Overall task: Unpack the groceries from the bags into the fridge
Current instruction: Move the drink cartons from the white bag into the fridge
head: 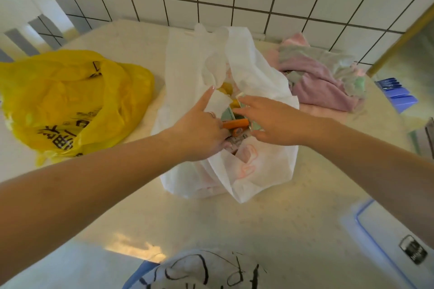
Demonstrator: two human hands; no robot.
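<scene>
Head view, only cam avail.: white bag (253,166) stands on the pale table (270,223), mouth open upward, both hands inside the opening. Left hand (202,131) reaches in w/ index finger stretched along the bag's inner lip, remaining fingers curled down near an orange packet (236,123); touching it, but a closed grasp can't be confirmed, fingertips hidden. Right hand (270,119) is spread fairly wide over a pale green carton (231,114), fingers on its upper edge; whether it truly holds it, can't tell. Yellow items (226,88) sit deeper in the bag, partly masked. Yellow bag (70,98) lies slumped to the left, apart from the white one, contents not visible. Pink cloth (324,77) is bunched at the right rear, near the white bag. Fridge not in view. Risks, as judged: thin bag wall unsupported, so pulling one item up could drag the film w/ it and tip the bag; items packed tight, so lifting the carton could snag the packet and spill it; an incomplete grasp could slip.
</scene>
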